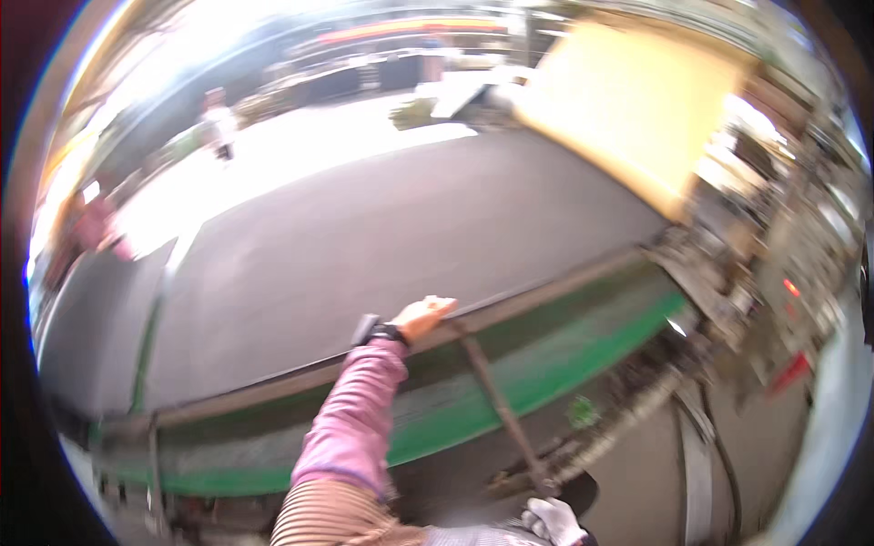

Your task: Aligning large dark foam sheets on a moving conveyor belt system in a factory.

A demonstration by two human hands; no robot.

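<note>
Up on the conveyor edge (546, 287), left hand (423, 317) is resting, fingers curled over it; gloved right hand (551, 520) is gripping a metal rod (499, 400).

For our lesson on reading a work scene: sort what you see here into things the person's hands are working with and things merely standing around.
In hand:
- left hand, bare, resting on the edge of the big grey sheet
- right hand, in a white glove, at the lower end of the slanting metal rod
- green machine frame

Standing around:
- tan board
- distant person
- blurred machinery at right
</note>
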